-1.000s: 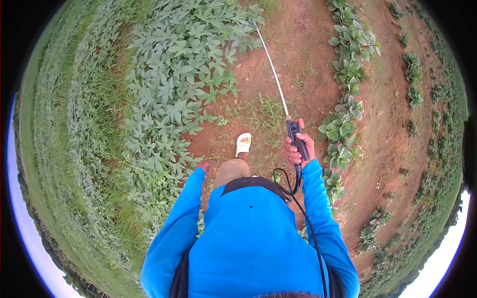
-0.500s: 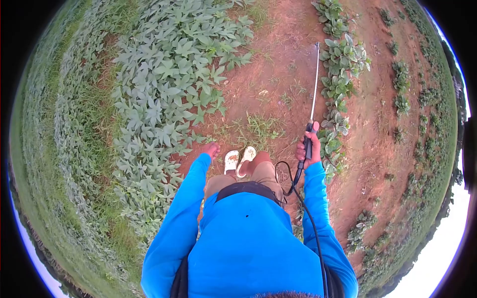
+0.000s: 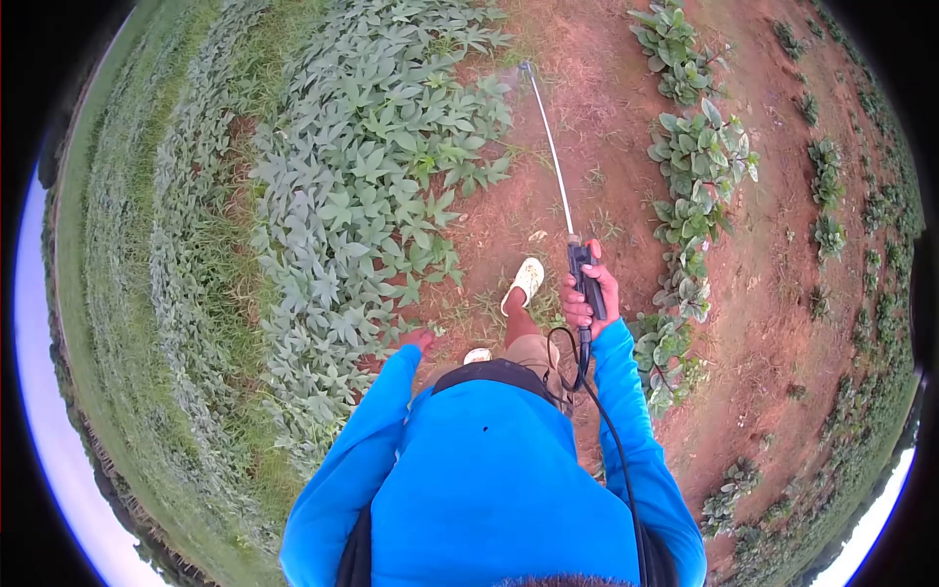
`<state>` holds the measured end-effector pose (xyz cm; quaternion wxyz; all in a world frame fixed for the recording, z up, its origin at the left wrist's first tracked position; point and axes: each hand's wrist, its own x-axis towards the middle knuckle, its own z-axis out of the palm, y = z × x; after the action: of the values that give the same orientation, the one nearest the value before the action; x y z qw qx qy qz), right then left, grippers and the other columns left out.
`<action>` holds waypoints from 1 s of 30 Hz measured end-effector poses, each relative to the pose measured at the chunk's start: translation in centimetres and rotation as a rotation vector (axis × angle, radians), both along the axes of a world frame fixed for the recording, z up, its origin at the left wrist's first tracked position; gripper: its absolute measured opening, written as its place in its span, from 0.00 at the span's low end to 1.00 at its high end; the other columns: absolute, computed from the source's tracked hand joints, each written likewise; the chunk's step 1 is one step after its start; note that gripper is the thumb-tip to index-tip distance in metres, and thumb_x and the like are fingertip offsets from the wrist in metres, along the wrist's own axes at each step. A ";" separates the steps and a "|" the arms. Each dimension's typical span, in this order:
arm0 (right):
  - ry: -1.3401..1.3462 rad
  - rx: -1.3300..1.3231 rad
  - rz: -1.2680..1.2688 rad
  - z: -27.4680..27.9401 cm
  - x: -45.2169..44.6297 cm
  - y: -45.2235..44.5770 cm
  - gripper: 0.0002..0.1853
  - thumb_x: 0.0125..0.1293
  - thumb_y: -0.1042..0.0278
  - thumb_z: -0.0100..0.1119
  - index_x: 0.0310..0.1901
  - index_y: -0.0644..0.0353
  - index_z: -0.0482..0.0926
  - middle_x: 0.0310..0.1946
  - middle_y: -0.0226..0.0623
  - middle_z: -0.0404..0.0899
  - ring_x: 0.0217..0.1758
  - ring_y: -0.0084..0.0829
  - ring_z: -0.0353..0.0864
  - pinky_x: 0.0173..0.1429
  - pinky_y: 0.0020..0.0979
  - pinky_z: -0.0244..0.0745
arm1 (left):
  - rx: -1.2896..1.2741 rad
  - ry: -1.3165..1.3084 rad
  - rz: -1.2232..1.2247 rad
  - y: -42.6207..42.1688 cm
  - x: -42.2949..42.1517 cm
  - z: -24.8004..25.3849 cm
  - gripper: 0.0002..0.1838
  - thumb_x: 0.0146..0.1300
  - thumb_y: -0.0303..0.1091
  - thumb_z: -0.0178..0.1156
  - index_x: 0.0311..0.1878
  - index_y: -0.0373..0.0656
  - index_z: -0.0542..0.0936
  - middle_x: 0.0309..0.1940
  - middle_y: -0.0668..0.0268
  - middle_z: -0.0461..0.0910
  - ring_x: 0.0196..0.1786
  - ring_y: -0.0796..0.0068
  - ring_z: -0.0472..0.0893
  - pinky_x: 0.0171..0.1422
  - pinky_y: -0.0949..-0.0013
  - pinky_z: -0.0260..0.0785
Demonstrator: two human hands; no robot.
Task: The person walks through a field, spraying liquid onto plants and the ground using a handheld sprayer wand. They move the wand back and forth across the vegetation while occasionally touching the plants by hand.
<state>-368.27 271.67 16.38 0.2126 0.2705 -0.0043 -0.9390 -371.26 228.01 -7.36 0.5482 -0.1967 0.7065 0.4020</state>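
Note:
My right hand (image 3: pixel 593 295) is wrapped round the black trigger handle of a spray wand (image 3: pixel 554 157). Its thin metal lance points forward and slightly left, ending in a nozzle (image 3: pixel 526 67) over bare soil by the broad-leafed green crop (image 3: pixel 342 196). A black hose (image 3: pixel 608 421) loops from the handle and runs back along my right arm. My left hand (image 3: pixel 419 339) hangs low beside that crop's edge, fingers loosely curled, with nothing visible in it.
Reddish soil (image 3: pixel 587 117) with grass tufts forms the path between the crop on the left and a row of round-leafed plants (image 3: pixel 696 161) on the right. One white clog (image 3: pixel 528 279) is forward; the other (image 3: pixel 477 356) is behind, partly hidden. More plant rows lie further right.
The spray wand has swung left, its nozzle moving from the round-leafed row across the path towards the left crop. My feet, side by side before, are now in mid-stride.

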 end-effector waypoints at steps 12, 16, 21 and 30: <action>0.134 0.103 0.249 -0.8 -18.6 8.7 0.17 0.54 0.49 0.56 0.27 0.54 0.66 0.14 0.24 0.63 0.09 0.16 0.58 0.10 0.20 0.54 | 0.169 0.264 -0.018 20.2 -19.8 12.6 0.14 0.63 0.44 0.50 0.36 0.43 0.72 0.24 0.72 0.71 0.21 0.84 0.67 0.21 0.78 0.57; 0.096 0.301 0.261 0.7 -19.7 10.6 0.17 0.53 0.49 0.57 0.27 0.52 0.66 0.14 0.23 0.62 0.10 0.16 0.57 0.11 0.19 0.53 | 0.232 0.422 -0.123 23.7 -22.3 13.9 0.13 0.62 0.44 0.50 0.35 0.44 0.74 0.25 0.72 0.73 0.22 0.84 0.68 0.22 0.77 0.57; -0.049 0.428 0.249 1.4 -16.4 13.0 0.16 0.54 0.49 0.58 0.27 0.50 0.65 0.14 0.23 0.62 0.10 0.16 0.58 0.11 0.21 0.52 | 0.124 0.351 -0.131 22.3 -22.5 9.5 0.14 0.60 0.46 0.51 0.34 0.44 0.75 0.24 0.71 0.73 0.21 0.81 0.68 0.23 0.74 0.60; -0.429 0.762 0.037 0.1 -16.0 18.2 0.16 0.55 0.49 0.58 0.28 0.48 0.64 0.15 0.25 0.61 0.10 0.18 0.58 0.11 0.21 0.53 | -0.080 0.011 -0.122 19.6 -22.6 4.6 0.15 0.53 0.46 0.54 0.35 0.44 0.77 0.22 0.66 0.75 0.18 0.75 0.72 0.19 0.69 0.63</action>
<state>-384.22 289.83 16.46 0.1085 0.5184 0.3033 -0.7921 -393.82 247.63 -2.77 0.5593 -0.1730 0.7359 0.3402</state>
